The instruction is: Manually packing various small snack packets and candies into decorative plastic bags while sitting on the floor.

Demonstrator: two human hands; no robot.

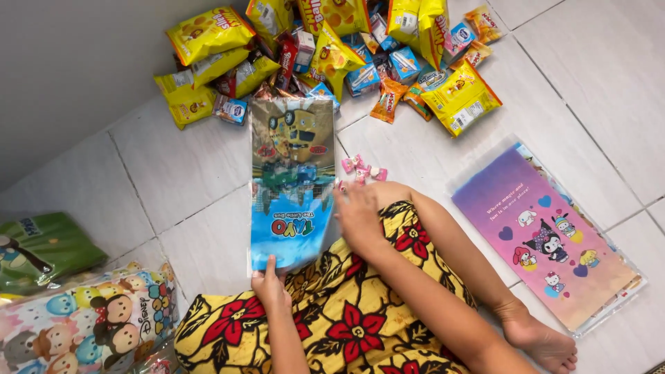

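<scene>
A tall plastic gift bag (291, 180) printed with a cartoon bus lies flat on the white tiled floor (173, 180), its near end on my lap. My left hand (270, 287) pinches the bag's near bottom edge. My right hand (359, 216) rests palm down beside the bag's right edge, fingers spread, next to a few pink wrapped candies (361, 168). My legs are crossed under a yellow cloth with red flowers (332, 318).
A heap of yellow, blue and orange snack packets (332, 48) lies at the far end against a grey wall (69, 62). A stack of pink-purple cartoon bags (547, 235) lies right. Filled cartoon bags (83, 325) sit at the left. My bare foot (544, 343) is lower right.
</scene>
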